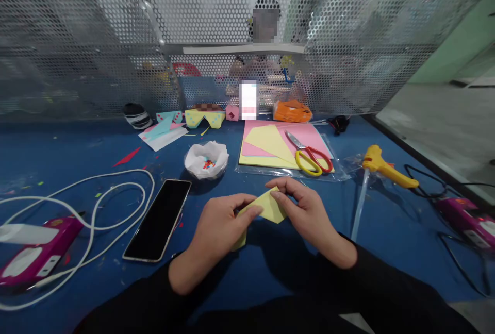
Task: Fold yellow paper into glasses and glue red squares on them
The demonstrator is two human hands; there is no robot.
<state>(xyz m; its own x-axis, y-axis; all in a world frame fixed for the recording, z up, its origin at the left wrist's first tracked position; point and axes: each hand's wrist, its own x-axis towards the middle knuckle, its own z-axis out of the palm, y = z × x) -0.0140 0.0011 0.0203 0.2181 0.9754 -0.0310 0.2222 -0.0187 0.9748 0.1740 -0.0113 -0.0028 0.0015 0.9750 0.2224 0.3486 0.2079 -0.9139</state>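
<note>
A folded piece of yellow paper (271, 207) is held between my two hands above the blue table (116, 293). My left hand (222, 223) pinches its left side, thumb on top. My right hand (301, 209) grips the upper right edge between thumb and fingers. Part of the yellow paper shows below my left palm; my fingers hide the rest. Just beyond my hands, scissors (307, 156) with red and yellow handles lie on a stack of pink and yellow paper sheets (266, 140). A bowl lined with white paper (207, 161) holds small red and blue scraps.
A black-screened phone (158, 220), a white cable (93, 215) and a purple power strip (42, 251) lie at left. Rightward are a yellow glue gun (386, 166) and another purple strip (467, 220). Folded paper pieces (204, 118) and an orange packet (292, 111) stand before a perforated metal screen (209, 9).
</note>
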